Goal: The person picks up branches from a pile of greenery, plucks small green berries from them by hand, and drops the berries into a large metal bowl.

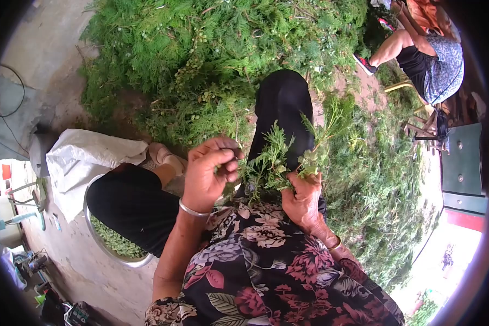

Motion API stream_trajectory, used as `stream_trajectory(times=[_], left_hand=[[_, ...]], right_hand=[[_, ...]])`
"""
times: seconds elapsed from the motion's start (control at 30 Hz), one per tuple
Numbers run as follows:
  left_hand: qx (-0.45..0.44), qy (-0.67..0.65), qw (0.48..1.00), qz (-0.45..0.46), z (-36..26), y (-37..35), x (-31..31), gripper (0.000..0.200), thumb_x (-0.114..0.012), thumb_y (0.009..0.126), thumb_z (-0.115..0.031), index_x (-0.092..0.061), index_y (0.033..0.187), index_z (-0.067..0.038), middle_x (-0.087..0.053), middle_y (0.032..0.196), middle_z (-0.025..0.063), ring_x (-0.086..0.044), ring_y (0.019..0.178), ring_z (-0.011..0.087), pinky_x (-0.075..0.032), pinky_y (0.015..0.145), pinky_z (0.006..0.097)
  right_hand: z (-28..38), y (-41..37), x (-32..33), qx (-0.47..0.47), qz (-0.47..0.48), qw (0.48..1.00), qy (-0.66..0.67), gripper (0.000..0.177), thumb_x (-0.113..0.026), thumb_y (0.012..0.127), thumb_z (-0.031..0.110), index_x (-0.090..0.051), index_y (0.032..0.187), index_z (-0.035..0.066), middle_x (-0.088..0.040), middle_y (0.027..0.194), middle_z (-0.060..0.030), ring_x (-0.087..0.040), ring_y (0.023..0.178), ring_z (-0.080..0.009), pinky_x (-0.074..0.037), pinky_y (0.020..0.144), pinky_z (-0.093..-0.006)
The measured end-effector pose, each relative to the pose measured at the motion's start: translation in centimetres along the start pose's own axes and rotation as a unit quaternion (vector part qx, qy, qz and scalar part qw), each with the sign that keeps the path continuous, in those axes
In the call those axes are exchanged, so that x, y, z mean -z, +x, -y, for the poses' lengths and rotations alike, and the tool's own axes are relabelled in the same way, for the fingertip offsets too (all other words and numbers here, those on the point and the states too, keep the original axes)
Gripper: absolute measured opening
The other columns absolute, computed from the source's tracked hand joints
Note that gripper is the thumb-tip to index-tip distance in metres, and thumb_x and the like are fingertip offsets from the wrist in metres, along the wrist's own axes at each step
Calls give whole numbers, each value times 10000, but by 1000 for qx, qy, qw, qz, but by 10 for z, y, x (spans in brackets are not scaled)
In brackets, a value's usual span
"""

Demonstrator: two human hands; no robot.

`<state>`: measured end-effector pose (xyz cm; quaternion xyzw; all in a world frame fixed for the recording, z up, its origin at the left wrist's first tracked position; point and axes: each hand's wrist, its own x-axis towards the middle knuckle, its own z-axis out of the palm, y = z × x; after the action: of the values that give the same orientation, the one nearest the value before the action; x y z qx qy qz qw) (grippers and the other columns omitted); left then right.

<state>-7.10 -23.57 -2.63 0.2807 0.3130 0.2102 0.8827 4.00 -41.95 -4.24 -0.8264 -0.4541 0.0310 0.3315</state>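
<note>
My right hand (303,198) is closed around a leafy evergreen sprig (277,152), whose flat green fronds spread over my lap. Pale green cone-like clusters show among the fronds near its fingers. To the left of the sprig, my left hand (209,171) is raised with thumb and fingers pinched together. Whatever it may hold is too small or hidden to make out. Beside my left leg stands a round metal basin (141,262) with many small pale green pieces (114,239) in it.
A large heap of cut evergreen branches (146,38) lies ahead, and more greenery (369,206) covers the ground to the right. A white sack (87,163) lies at the left. Another person (437,65) sits at the upper right. A cable (19,103) runs along the left floor.
</note>
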Motion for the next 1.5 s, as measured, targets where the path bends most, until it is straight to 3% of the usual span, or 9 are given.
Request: stream_trajectory(times=[0.2,0.3,0.8,1.0,1.1,1.17,1.3,1.4,1.5], left_hand=[[22,154,987,50,11,3,-16,213,-661,791,-35,-650,995,27,-598,728,7,-444,555,24,-332,455,178],[-117,383,905,141,14,10,-21,230,-696,772,-34,-636,968,69,-579,670,-21,-465,573,12,-369,492,190],[-212,420,881,49,22,4,-13,173,-713,745,-36,-576,793,58,-511,636,3,-447,578,46,-379,504,222],[-345,503,793,-13,19,9,3,123,-676,796,-72,-592,801,19,-514,639,-8,-441,551,55,-375,490,215],[-215,141,961,-101,-26,19,33,81,-596,863,-81,-583,879,-2,-520,686,20,-441,544,81,-383,469,209],[-156,-57,986,-13,-45,17,50,128,-566,875,-85,-552,948,19,-539,821,108,-481,606,109,-418,472,211],[-95,-90,985,111,-41,-5,12,165,-557,858,-66,-531,984,37,-518,889,154,-486,649,116,-451,486,227],[-83,129,980,125,-25,-20,-21,80,-604,819,-52,-606,831,27,-576,718,110,-458,539,75,-410,469,199],[-214,436,864,132,-7,-22,-59,117,-655,787,-30,-635,861,59,-629,696,93,-517,515,106,-412,476,236]], right_hand=[[3,3,0,11,8,1000,-8,157,-639,626,59,-618,781,69,-529,560,-70,-551,627,-273,-355,757,-404],[5,4,2,-2,16,1000,12,193,-607,602,28,-613,794,44,-541,591,-118,-519,629,-324,-364,739,-430],[3,0,2,-6,15,997,69,216,-597,611,-35,-613,823,7,-574,723,-166,-554,690,-354,-428,649,-400],[-2,-4,3,-8,7,996,83,239,-571,605,-49,-605,838,-8,-554,716,-176,-543,675,-357,-431,599,-395],[-6,-9,4,-24,-5,997,78,226,-572,582,-17,-588,807,9,-514,662,-142,-520,676,-342,-392,685,-399],[-5,-6,6,10,6,998,66,225,-585,568,15,-588,792,42,-477,579,-90,-514,657,-317,-359,768,-422],[2,0,6,-2,12,999,41,283,-563,553,-17,-624,829,4,-541,665,-156,-512,693,-350,-375,784,-454],[1,-2,4,-16,36,999,36,285,-573,555,-3,-629,834,13,-562,686,-146,-525,700,-349,-372,788,-454],[2,0,3,-19,45,999,24,293,-587,552,13,-635,840,26,-568,677,-131,-533,686,-340,-363,792,-464]])
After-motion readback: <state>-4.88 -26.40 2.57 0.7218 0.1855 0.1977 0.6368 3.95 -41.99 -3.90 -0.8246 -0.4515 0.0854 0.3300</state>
